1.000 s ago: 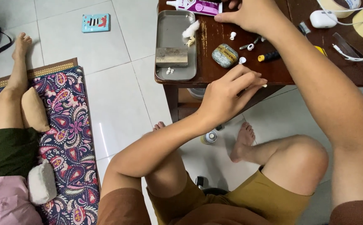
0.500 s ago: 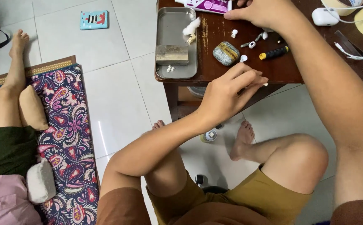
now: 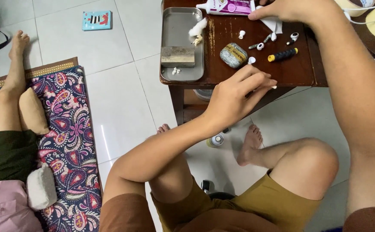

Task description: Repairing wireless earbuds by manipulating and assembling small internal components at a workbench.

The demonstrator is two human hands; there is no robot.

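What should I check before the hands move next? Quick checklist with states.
1. Left hand pinching something small at the table edge: item cannot tell.
2. Right hand resting on white paper by the tube: ok.
3. Tray fully on the table: ok.
4. Small white parts loose, away from the edge: ok.
5. Screwdriver within reach, untouched: ok.

Small white stick (image 3: 274, 87) pinched level at bench near edge; white paper (image 3: 275, 25) lies flat at far side, pressed down.
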